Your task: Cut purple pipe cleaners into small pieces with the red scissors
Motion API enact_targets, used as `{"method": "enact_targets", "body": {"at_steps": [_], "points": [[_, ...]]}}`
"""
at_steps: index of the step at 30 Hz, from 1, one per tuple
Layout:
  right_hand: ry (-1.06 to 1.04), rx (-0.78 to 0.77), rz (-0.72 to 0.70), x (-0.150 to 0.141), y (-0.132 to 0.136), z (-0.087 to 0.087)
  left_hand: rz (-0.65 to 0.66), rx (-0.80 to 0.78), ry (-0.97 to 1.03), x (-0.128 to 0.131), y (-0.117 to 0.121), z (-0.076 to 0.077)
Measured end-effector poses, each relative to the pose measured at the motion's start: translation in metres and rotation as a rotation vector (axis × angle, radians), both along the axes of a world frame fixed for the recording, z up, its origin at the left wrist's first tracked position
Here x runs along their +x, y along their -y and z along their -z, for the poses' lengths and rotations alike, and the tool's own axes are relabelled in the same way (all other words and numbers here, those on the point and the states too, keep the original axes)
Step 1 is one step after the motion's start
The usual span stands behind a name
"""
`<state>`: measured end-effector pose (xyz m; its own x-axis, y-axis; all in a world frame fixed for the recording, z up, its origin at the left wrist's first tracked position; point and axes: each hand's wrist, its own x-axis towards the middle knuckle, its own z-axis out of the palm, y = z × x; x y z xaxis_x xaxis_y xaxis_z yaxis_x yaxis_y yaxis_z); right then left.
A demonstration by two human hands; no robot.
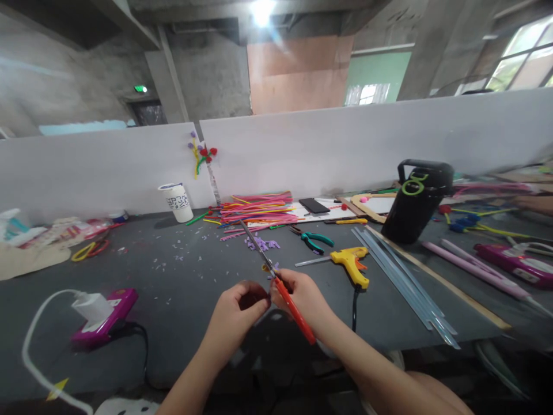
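Observation:
My right hand (302,297) is closed around red-handled scissors (296,311), whose long blades point up and away to the left. Close beside it, my left hand (239,308) is curled, thumb and fingertips pressed together near the right fingers. Whatever lies between those fingertips is too small to make out. Beyond the blades is a little heap of cut purple pieces (270,244). A bundle of pink, red, orange and yellow pipe cleaners (259,208) lies behind the heap. Pliers with teal handles (317,239) rest to the right of the purple pieces.
At right are a yellow glue gun (352,265), clear glue sticks (406,282), a wooden strip (449,282) and a black jug (417,202). Left stand a purple power strip (106,317) and white cup (176,202). Another person's hand (536,203) shows far right.

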<state>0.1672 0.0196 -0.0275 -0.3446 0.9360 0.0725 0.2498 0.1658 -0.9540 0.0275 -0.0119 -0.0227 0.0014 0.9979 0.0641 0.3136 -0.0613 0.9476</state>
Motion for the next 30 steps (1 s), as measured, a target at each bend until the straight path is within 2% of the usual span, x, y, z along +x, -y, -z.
{"method": "enact_targets", "body": {"at_steps": [7,16,18,21,26,30], "points": [[0.082,0.132,0.042,0.0,-0.002,0.007,0.037,0.036,-0.054,0.001,-0.002,-0.002],[0.125,0.192,0.056,0.003,-0.004,0.012,0.041,0.017,-0.038,0.004,-0.004,-0.003],[0.133,0.198,0.051,0.004,-0.003,0.01,0.003,-0.002,0.037,0.003,-0.004,-0.004],[0.207,0.23,0.035,0.007,0.001,0.003,-0.094,-0.001,0.264,-0.002,-0.003,-0.005],[0.495,0.362,0.043,0.011,0.013,-0.003,-0.196,0.02,0.659,-0.012,0.0,-0.011],[0.7,0.472,0.052,0.011,0.021,0.004,-0.218,0.033,0.773,-0.015,0.001,-0.014]]}}
